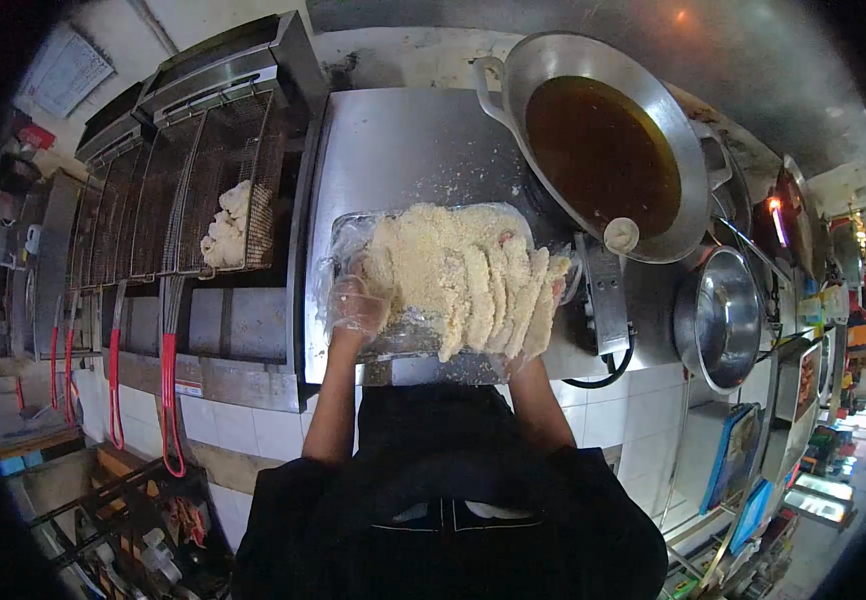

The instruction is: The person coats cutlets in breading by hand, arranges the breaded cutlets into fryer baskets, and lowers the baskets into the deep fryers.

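A shallow tray point(408, 345) lined with clear plastic holds a heap of pale breadcrumbs point(418, 250). Several breaded cutlets point(478, 295) stand on edge in a row at its right side. My left hand point(358, 305), in a clear plastic glove, is at the tray's left end against the crumbs; its fingertips are partly hidden there. At the right end, my right hand point(525, 362) grips the outermost breaded cutlet, most of its fingers covered by the coated pieces.
A wide pan of dark oil point(603, 150) stands behind on the right, with a steel bowl point(718, 320) beside it. Fryer baskets point(168, 190) with red handles are on the left, one holding pale battered pieces point(228, 230). Crumbs dot the steel counter point(383, 135).
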`<state>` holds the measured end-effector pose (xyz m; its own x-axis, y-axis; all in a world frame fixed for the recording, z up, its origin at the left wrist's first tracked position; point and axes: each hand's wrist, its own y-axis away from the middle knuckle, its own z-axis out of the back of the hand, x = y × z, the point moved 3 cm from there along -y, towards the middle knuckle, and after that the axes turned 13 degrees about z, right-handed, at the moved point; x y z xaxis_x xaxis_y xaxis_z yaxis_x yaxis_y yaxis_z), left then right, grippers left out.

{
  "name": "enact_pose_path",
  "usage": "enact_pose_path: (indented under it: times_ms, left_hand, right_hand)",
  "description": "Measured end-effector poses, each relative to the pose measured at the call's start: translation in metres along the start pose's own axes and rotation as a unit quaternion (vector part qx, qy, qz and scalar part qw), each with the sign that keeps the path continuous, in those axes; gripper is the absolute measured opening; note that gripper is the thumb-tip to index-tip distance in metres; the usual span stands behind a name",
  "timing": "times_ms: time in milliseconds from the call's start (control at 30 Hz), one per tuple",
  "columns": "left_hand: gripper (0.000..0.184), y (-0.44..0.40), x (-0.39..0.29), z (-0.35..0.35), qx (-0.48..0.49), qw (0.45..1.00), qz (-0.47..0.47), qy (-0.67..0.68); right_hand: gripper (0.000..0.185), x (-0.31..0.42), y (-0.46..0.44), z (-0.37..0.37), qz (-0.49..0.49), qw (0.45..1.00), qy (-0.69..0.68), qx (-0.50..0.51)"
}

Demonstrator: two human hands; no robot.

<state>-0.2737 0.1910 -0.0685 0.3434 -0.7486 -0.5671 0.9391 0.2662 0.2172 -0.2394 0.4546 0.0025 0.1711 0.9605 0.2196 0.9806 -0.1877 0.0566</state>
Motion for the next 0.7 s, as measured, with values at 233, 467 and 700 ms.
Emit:
enact_pose_path:
  times_ms: [233, 467, 700]
  left_hand:
    - [0.055, 0.002, -0.002, 0.016, -0.024, 0.999, 0.0, 0.034]
    - [0.065, 0.005, -0.01, 0.035, 0.114, 0.959, 0.051, 0.253]
    - [0.099, -0.015, -0.063, 0.044, 0.014, 0.976, -0.105, -0.189]
  right_hand:
    - [0.076, -0.003, 0.004, -0.009, 0.013, 0.999, -0.036, 0.018]
    - [0.076, 0.023, 0.008, -0.013, 0.064, 0.995, -0.061, 0.046]
    - [0.077, 0.044, 0.016, -0.009, 0.13, 0.99, 0.005, 0.052]
